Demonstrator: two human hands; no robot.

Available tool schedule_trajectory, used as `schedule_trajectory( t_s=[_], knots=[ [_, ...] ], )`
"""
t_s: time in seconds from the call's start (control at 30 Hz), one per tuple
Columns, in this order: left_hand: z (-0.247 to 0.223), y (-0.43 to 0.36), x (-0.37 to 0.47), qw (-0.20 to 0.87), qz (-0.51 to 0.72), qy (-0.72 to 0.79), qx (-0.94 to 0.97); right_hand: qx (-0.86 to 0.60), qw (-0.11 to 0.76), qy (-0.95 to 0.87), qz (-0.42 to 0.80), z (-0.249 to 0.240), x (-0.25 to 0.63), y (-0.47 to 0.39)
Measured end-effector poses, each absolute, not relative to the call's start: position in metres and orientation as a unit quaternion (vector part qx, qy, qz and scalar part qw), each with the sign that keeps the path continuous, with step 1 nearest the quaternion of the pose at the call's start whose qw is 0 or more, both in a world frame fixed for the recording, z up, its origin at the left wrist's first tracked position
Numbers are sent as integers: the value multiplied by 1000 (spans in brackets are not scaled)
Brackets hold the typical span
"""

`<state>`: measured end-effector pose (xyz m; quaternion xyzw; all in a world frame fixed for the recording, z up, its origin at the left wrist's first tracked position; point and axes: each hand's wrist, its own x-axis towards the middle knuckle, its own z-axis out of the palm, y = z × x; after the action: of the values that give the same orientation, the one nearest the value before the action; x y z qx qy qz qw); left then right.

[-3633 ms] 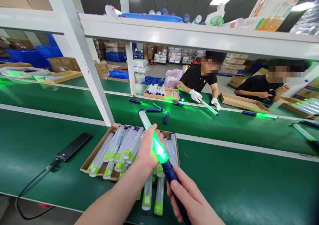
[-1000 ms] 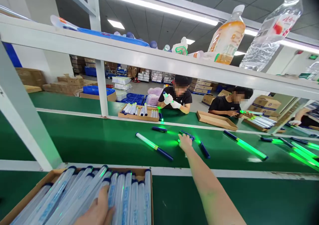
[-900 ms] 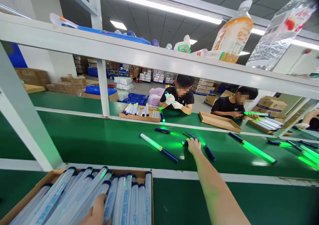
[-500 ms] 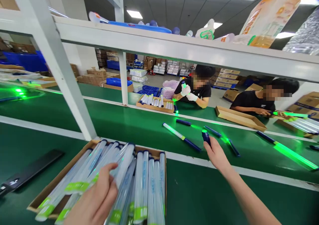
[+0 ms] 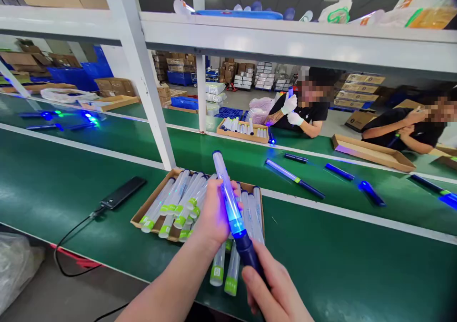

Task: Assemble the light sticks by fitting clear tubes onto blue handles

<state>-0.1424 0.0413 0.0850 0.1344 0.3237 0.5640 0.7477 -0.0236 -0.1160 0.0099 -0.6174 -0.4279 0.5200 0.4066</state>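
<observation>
My left hand point(image 5: 213, 212) is closed around a clear plastic tube point(image 5: 222, 170) with a dark cap at its far end. The dark blue light stick handle point(image 5: 247, 251) is gripped in my right hand point(image 5: 273, 284). Tube and handle meet end to end in one line, and blue light glows at the joint; how far one sits inside the other is hidden. Beneath my left hand stands a cardboard tray point(image 5: 137, 217) of clear tubes point(image 5: 159, 205) with green bands. Two tubes point(image 5: 217, 267) stick out over its near edge.
A power bank point(image 5: 123, 192) with a cable lies left of the tray. Several light sticks point(image 5: 339, 171) lie on the green belt point(image 5: 243, 162) beyond. Two co-workers sit across it, one in white gloves point(image 5: 290, 104). A white post point(image 5: 150, 89) rises at the left.
My left hand has taken a tube from the tray. My right hand has brought the handle back from over the belt to the tube. The light turned from green to blue, and the view shifted.
</observation>
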Motion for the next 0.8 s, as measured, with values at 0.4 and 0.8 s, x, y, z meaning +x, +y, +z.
schedule_trajectory(
  t_s=[0.4,0.8],
  knots=[
    [86,43,-158,765,580,256,113,-651,306,-442,536,27,-31,-110],
    [87,49,-160,810,557,150,102,-581,368,-220,692,24,-42,-109]
  ],
)
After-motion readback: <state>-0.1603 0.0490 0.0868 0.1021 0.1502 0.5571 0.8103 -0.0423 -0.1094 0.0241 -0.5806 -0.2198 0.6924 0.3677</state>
